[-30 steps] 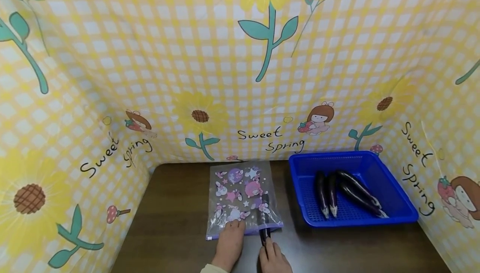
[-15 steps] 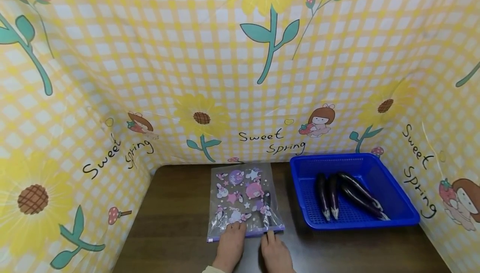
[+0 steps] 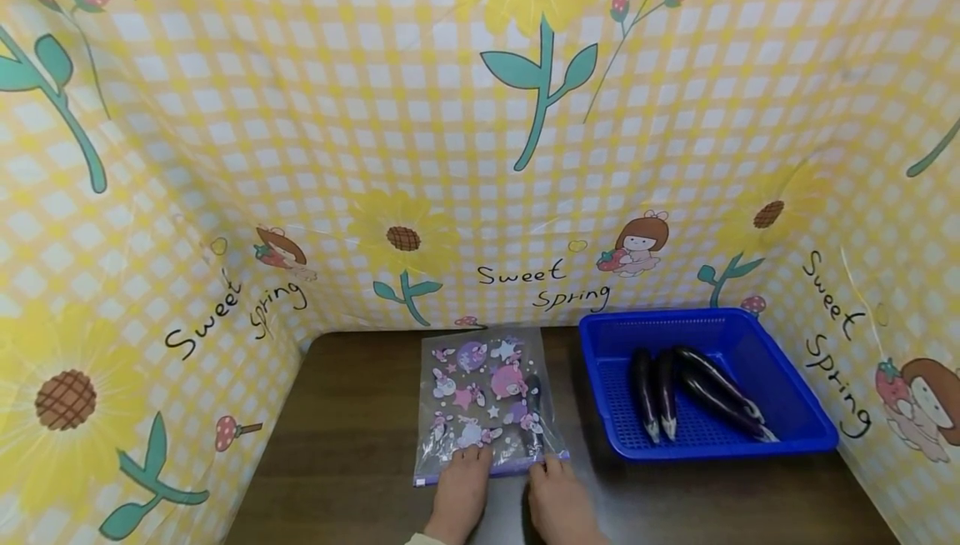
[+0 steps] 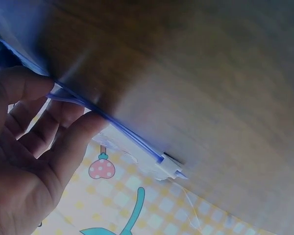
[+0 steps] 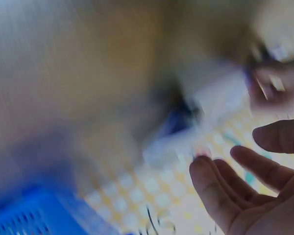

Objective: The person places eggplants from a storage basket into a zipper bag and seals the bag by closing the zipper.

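Observation:
A clear zip bag (image 3: 480,403) printed with pink and purple cartoon figures lies flat on the table, its purple zip edge (image 3: 510,469) toward me. Inside, along the right side, an eggplant (image 3: 533,412) shows dark through the plastic. My left hand (image 3: 459,491) pinches the zip edge between thumb and fingers; in the left wrist view a white slider (image 4: 169,165) sits at the end of that zip. Close to the right part of the bag's mouth is my right hand (image 3: 558,499). Its fingers (image 5: 215,191) are loosely spread and hold nothing in the blurred right wrist view.
On the right stands a blue plastic basket (image 3: 720,450) with several eggplants (image 3: 648,395) lying in it. The brown wooden table (image 3: 337,420) meets a yellow checked cloth (image 3: 337,153) hung along the back and both sides.
The eggplant has slid forward fully into the bag, pushed by my right hand, which has let go and shifted slightly right. My left hand stays on the zip edge.

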`<state>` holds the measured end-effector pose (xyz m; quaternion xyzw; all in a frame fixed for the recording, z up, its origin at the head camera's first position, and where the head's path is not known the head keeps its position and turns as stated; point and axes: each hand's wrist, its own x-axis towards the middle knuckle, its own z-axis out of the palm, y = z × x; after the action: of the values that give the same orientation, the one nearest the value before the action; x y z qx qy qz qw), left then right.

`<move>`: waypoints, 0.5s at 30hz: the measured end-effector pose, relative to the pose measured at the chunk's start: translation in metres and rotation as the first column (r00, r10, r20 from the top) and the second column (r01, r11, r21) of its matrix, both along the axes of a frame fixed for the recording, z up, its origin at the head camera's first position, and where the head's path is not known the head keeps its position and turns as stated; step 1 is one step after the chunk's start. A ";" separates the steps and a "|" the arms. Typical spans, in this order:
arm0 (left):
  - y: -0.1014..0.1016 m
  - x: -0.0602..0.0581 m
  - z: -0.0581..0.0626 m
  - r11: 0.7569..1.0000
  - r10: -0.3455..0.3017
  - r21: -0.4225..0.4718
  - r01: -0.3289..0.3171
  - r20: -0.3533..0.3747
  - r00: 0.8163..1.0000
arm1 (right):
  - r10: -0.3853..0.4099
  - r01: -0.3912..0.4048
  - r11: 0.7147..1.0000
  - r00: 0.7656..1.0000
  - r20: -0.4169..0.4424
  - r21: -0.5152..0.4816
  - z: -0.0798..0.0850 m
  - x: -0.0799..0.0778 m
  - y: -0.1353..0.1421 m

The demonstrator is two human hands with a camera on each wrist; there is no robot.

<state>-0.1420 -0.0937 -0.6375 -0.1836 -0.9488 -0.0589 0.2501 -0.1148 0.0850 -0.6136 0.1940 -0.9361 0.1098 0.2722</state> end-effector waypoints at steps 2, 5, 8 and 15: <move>0.000 0.000 0.000 1.000 0.007 -0.001 -0.007 0.006 1.000 | -0.008 0.007 0.999 1.000 -0.018 -0.051 0.023 -0.006 0.008; -0.001 0.003 0.000 1.000 0.015 -0.012 -0.015 0.034 0.999 | -0.020 0.015 0.993 0.999 -0.040 -0.115 0.057 -0.020 0.025; -0.006 0.008 -0.002 1.000 0.018 -0.024 -0.017 0.072 0.997 | -0.036 0.042 0.988 0.999 0.039 -0.151 0.084 -0.036 0.046; -0.013 0.010 -0.009 0.999 0.039 -0.040 -0.034 0.151 0.988 | -0.097 0.134 0.989 0.913 0.397 -0.067 0.110 -0.086 0.103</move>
<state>-0.1316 -0.1068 -0.6468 -0.1659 -0.9692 -0.0505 0.1748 -0.2004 0.1882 -0.5035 0.0996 -0.9753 0.1735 0.0940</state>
